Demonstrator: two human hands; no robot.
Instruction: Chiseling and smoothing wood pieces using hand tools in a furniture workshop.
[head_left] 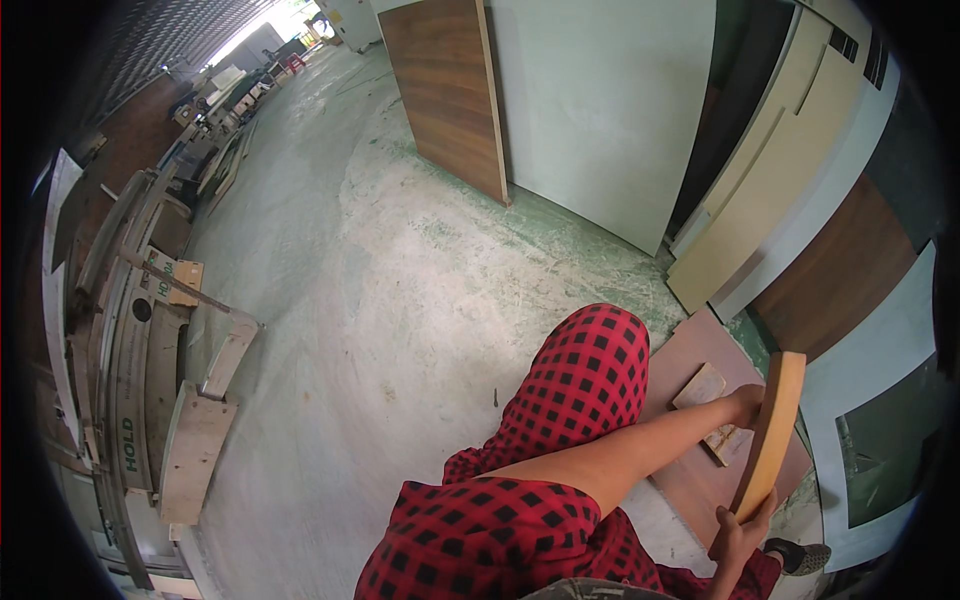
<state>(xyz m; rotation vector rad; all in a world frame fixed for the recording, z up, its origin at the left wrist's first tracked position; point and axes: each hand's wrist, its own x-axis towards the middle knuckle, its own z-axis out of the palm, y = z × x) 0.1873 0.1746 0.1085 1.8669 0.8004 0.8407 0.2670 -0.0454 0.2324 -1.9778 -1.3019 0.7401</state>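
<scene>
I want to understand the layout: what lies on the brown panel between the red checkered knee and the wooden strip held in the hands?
In the head view, a small pale wood block lies there on the brown panel.

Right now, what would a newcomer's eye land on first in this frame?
The red-and-black checked trousers fill the lower middle. At lower right, both hands grip a light wooden board on edge: left hand near its middle, right hand at its lower end. Large panels lean behind.
</scene>
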